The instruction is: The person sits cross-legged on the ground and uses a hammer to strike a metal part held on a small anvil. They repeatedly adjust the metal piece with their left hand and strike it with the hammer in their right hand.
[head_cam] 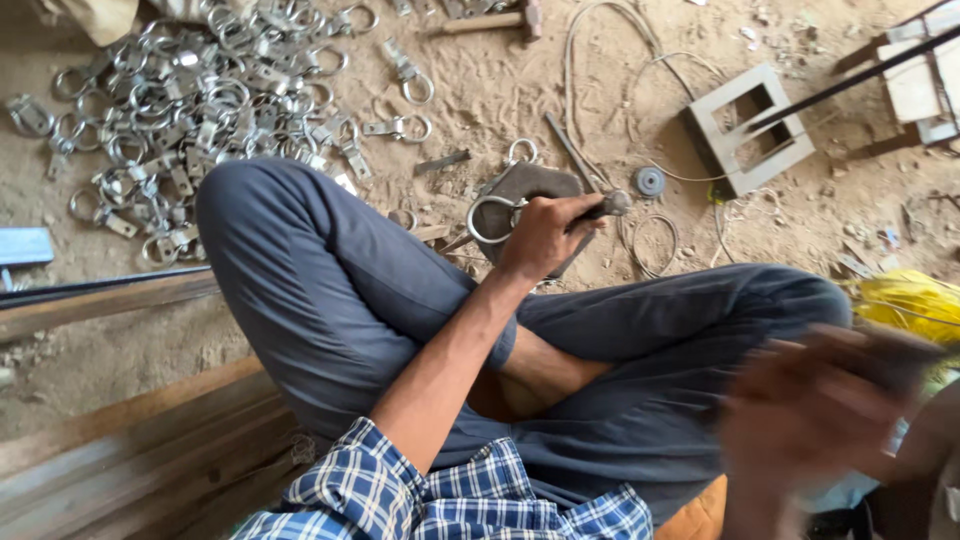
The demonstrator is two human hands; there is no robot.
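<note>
Head camera looks down at our left hand, closed around a thin metal rod whose rounded end pokes out past the knuckles. Just under that hand lies a metal ring on a dark flat block that rests on the sandy floor. The ring's loop hangs over the block's left edge; we cannot tell whether the rod touches it.

Our right hand is a blur at the lower right, seemingly wrapped on something dark, but we cannot tell the grip or what it holds.

Our crossed legs in blue-grey trousers hem the block in from below and from the left, with the left knee rising close beside it. Above the block there is a patch of bare sand, then a few loose ring clamps. A big heap of ring clamps fills the upper left, well apart from the block. To the right run a loop of wire, a small round disc and a grey square frame. Wooden planks bound the lower left, and a yellow bag sits at the right edge.
</note>
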